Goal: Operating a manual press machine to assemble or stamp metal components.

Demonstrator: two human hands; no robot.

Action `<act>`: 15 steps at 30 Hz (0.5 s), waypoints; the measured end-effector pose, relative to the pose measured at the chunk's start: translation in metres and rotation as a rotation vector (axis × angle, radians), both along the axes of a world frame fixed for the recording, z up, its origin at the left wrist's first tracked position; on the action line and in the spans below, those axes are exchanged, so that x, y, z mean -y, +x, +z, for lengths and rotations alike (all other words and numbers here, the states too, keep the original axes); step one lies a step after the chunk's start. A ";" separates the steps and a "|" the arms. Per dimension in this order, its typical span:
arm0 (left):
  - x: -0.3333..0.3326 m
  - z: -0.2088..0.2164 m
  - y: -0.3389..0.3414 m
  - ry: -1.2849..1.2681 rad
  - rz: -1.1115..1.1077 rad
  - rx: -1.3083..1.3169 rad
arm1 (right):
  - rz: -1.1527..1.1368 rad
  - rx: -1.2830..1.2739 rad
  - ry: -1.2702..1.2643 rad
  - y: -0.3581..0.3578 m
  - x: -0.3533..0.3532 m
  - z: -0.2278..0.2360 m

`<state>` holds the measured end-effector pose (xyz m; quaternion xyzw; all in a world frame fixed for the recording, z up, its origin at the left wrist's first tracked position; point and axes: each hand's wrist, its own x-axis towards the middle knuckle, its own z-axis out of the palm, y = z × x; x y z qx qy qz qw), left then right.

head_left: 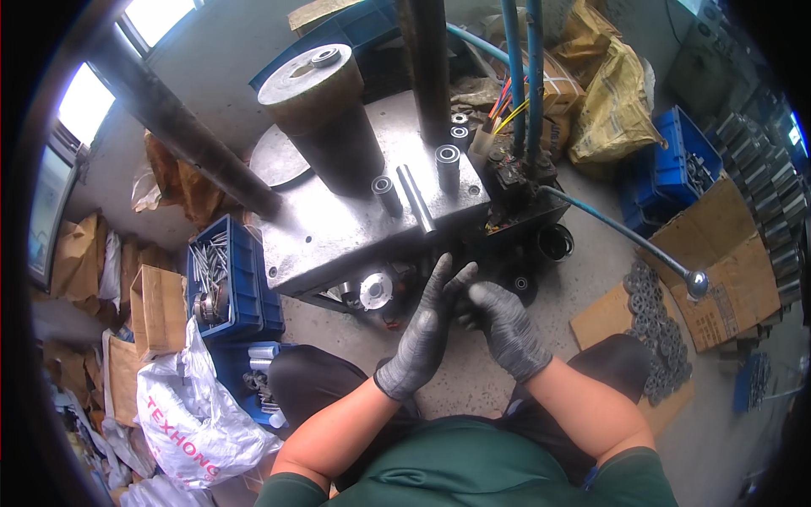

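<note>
Grey, stained work gloves cover both hands, which meet in front of the press table. My left hand [418, 346] is on edge, its fingers stretched out and pointing away from me. Close against it, my right hand [512, 331] has its fingers bent inward; anything inside them is hidden. Beyond the hands, a shiny metal rod [416, 198] stands out from the steel press table [338, 245]. On either side of it stand a short cylinder topped by a bearing [385, 196] and a taller one [448, 169]. A round silver flange [376, 291] sits below the table edge.
A thick steel column [334, 135] carries a bearing [325, 57]. Left are a blue crate [221, 279] of metal parts and a white sack [198, 414]. A ball-ended lever [625, 237] reaches right, above cardboard [604, 317] with many metal rings [655, 338]. Blue bins [672, 173] stand beyond.
</note>
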<state>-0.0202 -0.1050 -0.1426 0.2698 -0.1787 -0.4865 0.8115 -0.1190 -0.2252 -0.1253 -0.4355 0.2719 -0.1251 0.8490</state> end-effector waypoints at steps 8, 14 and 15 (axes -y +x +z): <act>-0.007 0.018 -0.006 0.119 -0.004 0.569 | 0.114 0.019 -0.241 -0.007 -0.007 0.005; -0.004 0.002 0.006 0.192 0.005 0.497 | 0.113 0.079 -0.308 -0.006 -0.013 0.013; -0.005 0.003 0.007 0.191 0.001 0.514 | 0.061 0.063 -0.333 -0.005 -0.011 0.017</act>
